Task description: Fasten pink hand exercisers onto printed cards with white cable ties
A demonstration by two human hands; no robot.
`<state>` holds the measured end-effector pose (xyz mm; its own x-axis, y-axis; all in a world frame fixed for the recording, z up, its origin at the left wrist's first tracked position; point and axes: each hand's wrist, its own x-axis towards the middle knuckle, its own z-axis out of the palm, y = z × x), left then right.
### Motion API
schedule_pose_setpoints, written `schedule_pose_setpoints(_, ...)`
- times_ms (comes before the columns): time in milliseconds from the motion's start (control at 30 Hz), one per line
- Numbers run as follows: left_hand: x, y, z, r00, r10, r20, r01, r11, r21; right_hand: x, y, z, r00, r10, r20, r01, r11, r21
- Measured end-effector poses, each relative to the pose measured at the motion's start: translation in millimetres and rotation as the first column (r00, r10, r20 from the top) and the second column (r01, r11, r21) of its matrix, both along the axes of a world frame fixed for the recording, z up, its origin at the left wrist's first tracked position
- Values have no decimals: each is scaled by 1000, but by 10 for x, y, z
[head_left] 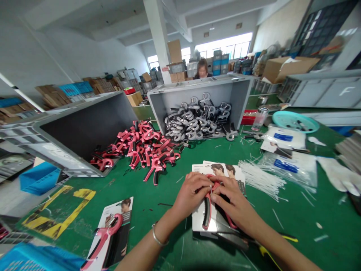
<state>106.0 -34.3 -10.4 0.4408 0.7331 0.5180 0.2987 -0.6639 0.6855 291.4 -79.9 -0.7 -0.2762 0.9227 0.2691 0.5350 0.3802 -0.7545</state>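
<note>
- While the head view looks down on the green-topped bench (306, 222), the left hand (191, 197) and right hand (235, 205) press in close together, fingers curled, and their fingertips (204, 184) seem to pinch a thin white plastic tie (210, 190)
- A red-and-black plastic hand gripper (207, 214) lies under both hands, against a white printed card (199, 222), near the bench's front edge
- It looks light and stiff, with a grippy black handle, the best place to take hold; the card looks flimsy, the tie slippery
- Beyond lies a heap of pink-and-black hand grippers (141, 146), beside an open grey plastic crate (175, 101) of silver-and-black grippers (197, 120)
- A bundle of thin white plastic ties (261, 178) sits to the right, a pink gripper on its card (105, 235) to the left
</note>
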Motion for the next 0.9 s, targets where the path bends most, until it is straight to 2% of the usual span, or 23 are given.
schedule_pose_setpoints(67, -19, -16, 29, 998, -41, -43, 42, 999, 12, 6, 14, 2, 999, -18, -28, 19, 1000, 13)
schedule_pose_setpoints(167, -38, -21, 98, 995, -93, -34, 89, 991, -100, 9, 30, 1, 998, -37, -52, 38, 999, 23)
schedule_pose_setpoints(233, -31, -9, 142, 998, -67, 15, 69, 981, -180, 3, 34, -10, 998, -44, -52, 46, 998, 31)
schedule_pose_setpoints(300, -5, 0, 182, 999, 4, 35, 2, 983, -182, -12, 36, -30, 996, -67, -54, 70, 997, 45)
schedule_pose_setpoints(400, 56, -48, 245, 992, 123, 14, -122, 989, -81, -44, 44, -66, 991, -119, -65, 123, 990, 70)
schedule_pose_setpoints(500, 118, -233, 275, 983, 170, -62, -165, 983, 84, -68, 62, -93, 983, -158, -92, 167, 981, 98)
schedule_pose_setpoints(567, 136, -407, 239, 978, 156, -139, -126, 971, 204, -73, 71, -104, 981, -156, -114, 168, 980, 104)
schedule_pose_setpoints(633, 121, -560, 165, 970, 103, -221, -32, 953, 302, -70, 74, -110, 984, -132, -123, 146, 984, 105)
schedule_pose_setpoints(700, 75, -642, 98, 957, 30, -289, 72, 939, 336, -69, 72, -112, 987, -111, -117, 123, 987, 107)
schedule_pose_setpoints(767, 21, -645, 83, 966, 17, -259, 56, 961, 271, -79, 70, -108, 988, -106, -111, 117, 988, 100)
schedule_pose_setpoints(867, -3, -588, 139, 988, 123, -88, -113, 987, 118, -114, 86, -99, 986, -129, -108, 138, 988, 76)
schedule_pose_setpoints(900, 12, -578, 156, 989, 123, -79, -113, 987, 115, -125, 97, -99, 985, -137, -108, 145, 987, 71)
